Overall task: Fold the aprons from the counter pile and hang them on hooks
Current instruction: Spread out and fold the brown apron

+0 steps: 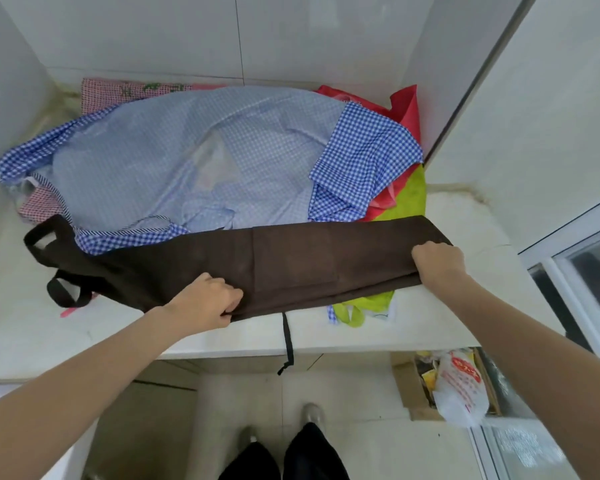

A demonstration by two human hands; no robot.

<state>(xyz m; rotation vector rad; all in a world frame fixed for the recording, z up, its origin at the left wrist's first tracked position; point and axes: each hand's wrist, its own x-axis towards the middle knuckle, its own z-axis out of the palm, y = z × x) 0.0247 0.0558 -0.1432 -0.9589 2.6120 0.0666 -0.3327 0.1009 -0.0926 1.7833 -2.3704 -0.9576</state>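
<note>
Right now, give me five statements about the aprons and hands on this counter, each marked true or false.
1. Both hands grip the brown apron. True: left hand, right hand.
2. The brown apron hangs on a hook. False: it lies across the counter front.
3. A blue checked apron lies behind the brown one. True.
4. A dark tie strap hangs over the counter edge. True.
5. The cardboard box sits on the counter. False: it is on the floor.
</note>
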